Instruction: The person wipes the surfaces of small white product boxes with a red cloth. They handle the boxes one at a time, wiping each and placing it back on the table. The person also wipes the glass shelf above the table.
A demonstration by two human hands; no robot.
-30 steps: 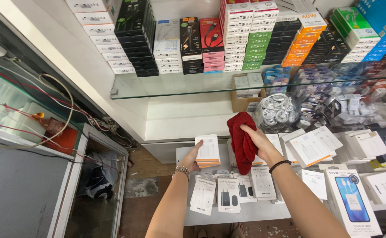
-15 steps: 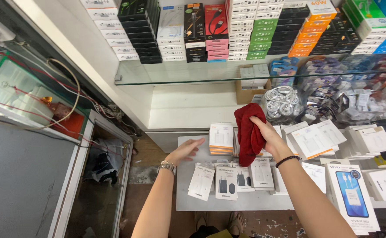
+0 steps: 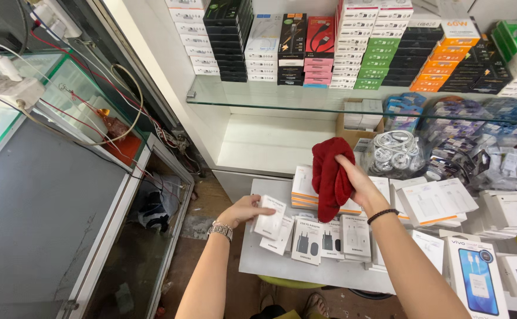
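**Left hand drops to a small white box while the red cloth stays bunched in the right**

The left hand [image 3: 244, 210] now has its fingers wrapped round a small white box [image 3: 270, 217], thumb on the near face and fingertips over the top edge, lifting it slightly tilted off the grey tabletop [image 3: 258, 266]. A second earlier that hand was higher up, resting on the stack of white-and-orange boxes [image 3: 303, 188]; half a second ago it was spread flat and open over the table, holding nothing. So it has come down and toward the person, and closed on the box.

Directly under the held box lies another flat white box [image 3: 276, 242], partly covered by it. Just to the right of the grip sits a row of charger boxes [image 3: 329, 241] with black plug pictures on their fronts, lying face up and touching side by side.

The right hand [image 3: 359, 183] keeps a tight fist round a red cloth [image 3: 329, 177], which hangs down from the grip in a thick fold and brushes the top of the white-and-orange stack. That hold looks the same as in both earlier views, though the hand sits a little further right and lower now. A dark band circles the right wrist, a metal watch [image 3: 220, 229] the left.

Beyond the cloth, a bag of coiled white cables [image 3: 395, 150] rests under the glass shelf [image 3: 258, 97].
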